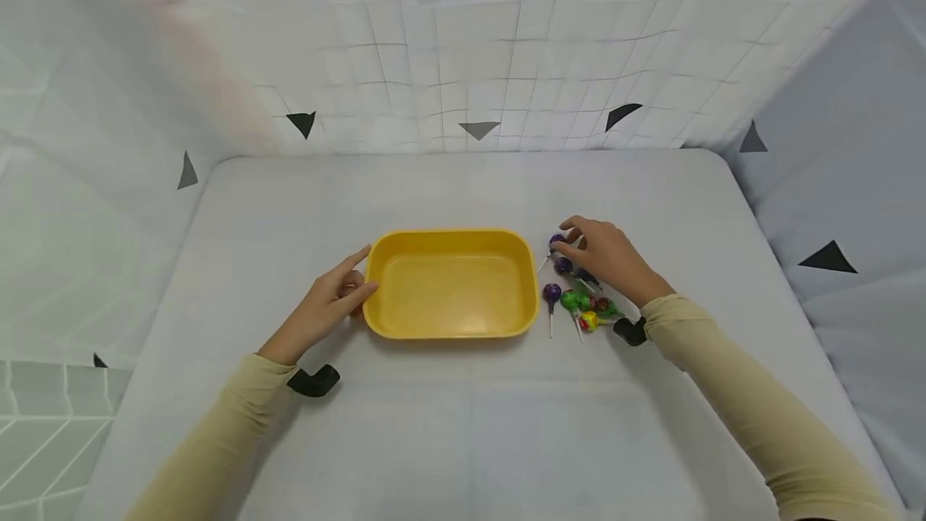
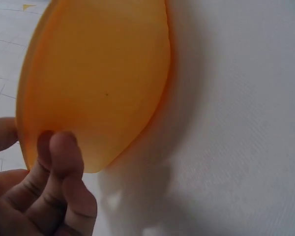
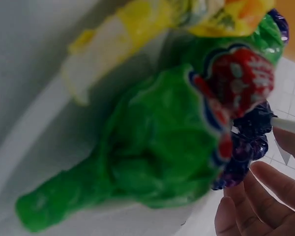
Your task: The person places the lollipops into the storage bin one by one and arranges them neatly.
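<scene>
The yellow tray (image 1: 452,330) lies flat on the white table (image 1: 434,424), its long sides running left to right. The left hand (image 1: 329,300) grips the tray's left end: the thumb and forefinger meet the rim, while other fingers bend against the outer wall, as the left wrist view shows.

Just beyond the tray's right end is a loose cluster of wrapped lollipops. The right hand (image 1: 608,252) is at the far side of it, palm down, thumb and forefinger bent and apart at the tips around the farthest purple lollipop (image 1: 556,239). Whether they press on it cannot be told; in the right wrist view the dark wrappers and a white stick come close to the fingers, but the contact is unclear.

Another purple lollipop (image 1: 551,293) lies nearer, just beside the tray, its stick pointing to the near side. To its right are a green lollipop (image 1: 570,301) and, a little nearer, a yellow lollipop (image 1: 589,321). Others sit among them, partly overlapping.

The step in hand seems to be taking hold of a single lollipop while the left hand steadies the tray. The next move probably calls for a light, exact pinch on the farthest ball or its stick, then a straight lift, since its neighbours lie near enough to be nudged or dragged along. The left hand need only hold its grip.
</scene>
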`<move>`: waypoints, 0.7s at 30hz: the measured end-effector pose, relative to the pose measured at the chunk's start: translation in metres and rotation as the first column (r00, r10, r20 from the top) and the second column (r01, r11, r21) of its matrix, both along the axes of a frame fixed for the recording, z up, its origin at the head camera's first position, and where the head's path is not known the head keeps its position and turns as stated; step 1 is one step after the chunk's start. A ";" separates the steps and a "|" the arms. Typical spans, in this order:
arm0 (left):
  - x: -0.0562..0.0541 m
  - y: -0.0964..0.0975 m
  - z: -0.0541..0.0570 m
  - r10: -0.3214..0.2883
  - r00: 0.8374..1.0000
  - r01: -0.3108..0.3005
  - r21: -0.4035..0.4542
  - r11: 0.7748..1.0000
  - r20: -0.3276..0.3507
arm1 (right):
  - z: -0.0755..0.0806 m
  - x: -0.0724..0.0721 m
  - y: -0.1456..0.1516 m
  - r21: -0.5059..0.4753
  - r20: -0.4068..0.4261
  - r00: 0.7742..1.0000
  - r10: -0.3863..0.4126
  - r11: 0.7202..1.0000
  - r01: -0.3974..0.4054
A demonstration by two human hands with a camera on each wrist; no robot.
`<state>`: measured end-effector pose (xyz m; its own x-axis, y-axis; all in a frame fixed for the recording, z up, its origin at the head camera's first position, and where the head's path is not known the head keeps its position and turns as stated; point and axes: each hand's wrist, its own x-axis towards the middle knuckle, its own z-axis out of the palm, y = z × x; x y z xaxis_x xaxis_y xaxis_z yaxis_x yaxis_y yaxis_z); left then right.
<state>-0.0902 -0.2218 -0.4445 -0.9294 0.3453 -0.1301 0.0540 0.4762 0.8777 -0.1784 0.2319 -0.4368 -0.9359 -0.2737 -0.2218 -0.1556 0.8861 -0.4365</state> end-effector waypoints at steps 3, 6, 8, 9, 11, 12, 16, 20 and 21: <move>0.001 -0.001 0.001 0.003 1.000 -0.003 0.016 1.000 0.002 | -0.002 -0.004 -0.003 0.013 0.006 1.000 0.004 1.000 -0.004; 0.003 -0.003 0.002 0.010 1.000 -0.010 0.037 0.999 0.004 | -0.004 -0.007 -0.006 0.008 0.013 1.000 0.006 1.000 -0.007; 0.001 -0.001 0.002 0.008 1.000 -0.008 0.045 0.999 0.003 | -0.004 -0.008 -0.004 -0.008 0.017 1.000 0.010 1.000 -0.010; 0.001 -0.001 0.002 0.009 1.000 -0.009 0.047 0.999 0.003 | -0.004 -0.008 -0.002 -0.016 0.018 1.000 0.013 1.000 -0.012; 0.001 0.000 0.001 0.012 1.000 -0.012 0.048 0.999 0.007 | -0.004 -0.008 0.001 -0.041 0.027 1.000 0.016 0.999 -0.015; 0.001 0.000 0.001 0.013 1.000 -0.013 0.048 0.999 0.009 | -0.005 -0.008 0.002 -0.053 0.033 0.999 0.019 0.998 -0.018; 0.002 0.000 0.000 0.014 1.000 -0.015 0.059 0.998 0.021 | -0.007 -0.010 0.005 -0.094 0.048 0.999 0.023 0.995 -0.018; 0.002 0.000 0.001 0.017 1.000 -0.018 0.061 0.998 0.022 | -0.006 -0.012 0.006 -0.112 0.031 0.999 0.035 0.993 -0.032; 0.002 -0.001 0.001 0.017 1.000 -0.018 0.059 0.998 0.021 | -0.005 -0.012 0.006 -0.109 0.019 0.999 0.040 0.993 -0.037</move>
